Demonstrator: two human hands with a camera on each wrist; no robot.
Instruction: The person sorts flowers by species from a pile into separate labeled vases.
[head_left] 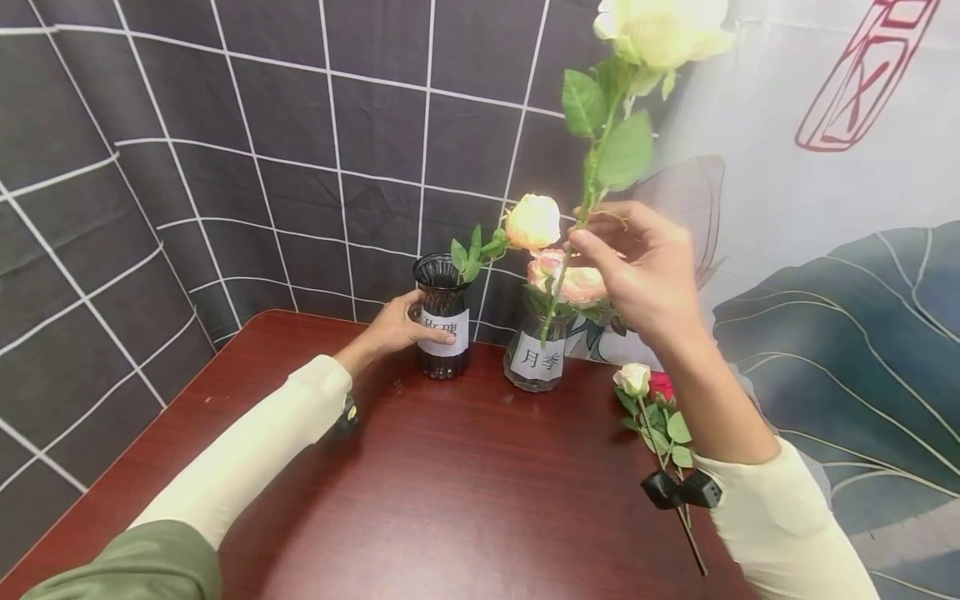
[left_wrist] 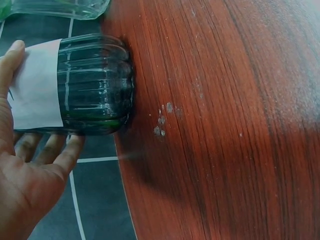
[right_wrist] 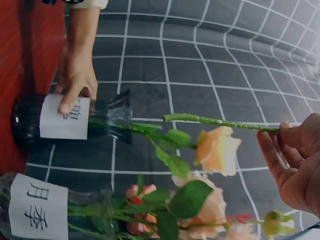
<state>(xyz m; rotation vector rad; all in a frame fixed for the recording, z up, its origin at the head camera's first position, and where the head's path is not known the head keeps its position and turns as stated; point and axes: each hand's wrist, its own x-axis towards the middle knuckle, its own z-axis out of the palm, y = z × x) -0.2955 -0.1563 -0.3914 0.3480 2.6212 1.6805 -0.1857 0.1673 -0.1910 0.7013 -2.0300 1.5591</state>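
Note:
My left hand holds a dark ribbed glass vase upright on the table, thumb across its white paper label and fingers round the far side. One peach-yellow rose stands in that vase and leans right. Higher up, my right hand pinches the green stem of a large pale yellow rose. Its cut end points down, apart from both vases in the right wrist view. Behind that stem, a clear glass vase with a white label holds several pink-peach flowers.
On the reddish-brown wooden table, a white rose and a red rose lie at the right, beneath my right forearm. A dark gridded cloth hangs behind, and a printed pale curtain hangs at the right.

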